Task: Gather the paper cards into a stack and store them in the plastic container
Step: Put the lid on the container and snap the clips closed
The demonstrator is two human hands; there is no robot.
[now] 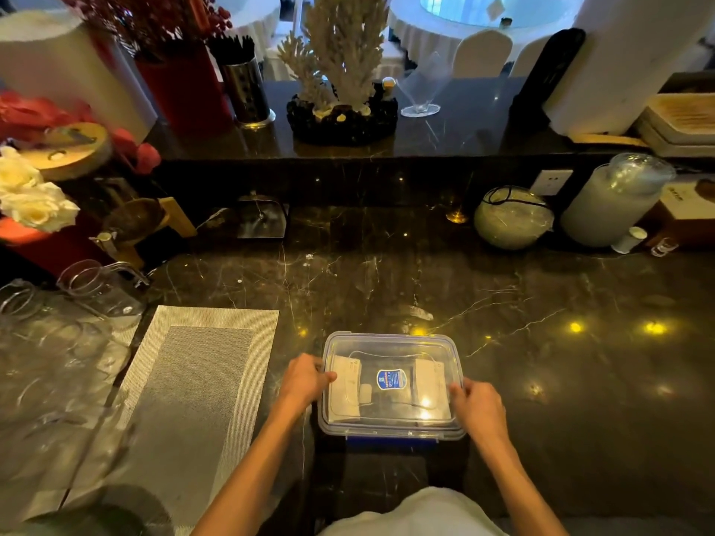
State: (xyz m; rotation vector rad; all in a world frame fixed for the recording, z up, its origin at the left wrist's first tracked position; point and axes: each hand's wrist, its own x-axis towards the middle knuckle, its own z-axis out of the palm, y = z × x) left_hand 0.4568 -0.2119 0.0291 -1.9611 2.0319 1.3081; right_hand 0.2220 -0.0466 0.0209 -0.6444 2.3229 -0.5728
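Note:
A clear plastic container with a blue-trimmed lid and a blue label sits on the dark marble counter near its front edge. Its lid is on. Through the lid I see white paper cards lying inside, at the left and at the right. My left hand grips the container's left side, fingers curled over the lid's edge. My right hand grips the right side in the same way.
A grey woven placemat lies left of the container. Glass jugs stand at the far left. A round glass bowl, a frosted jar and a dark napkin holder line the back of the counter.

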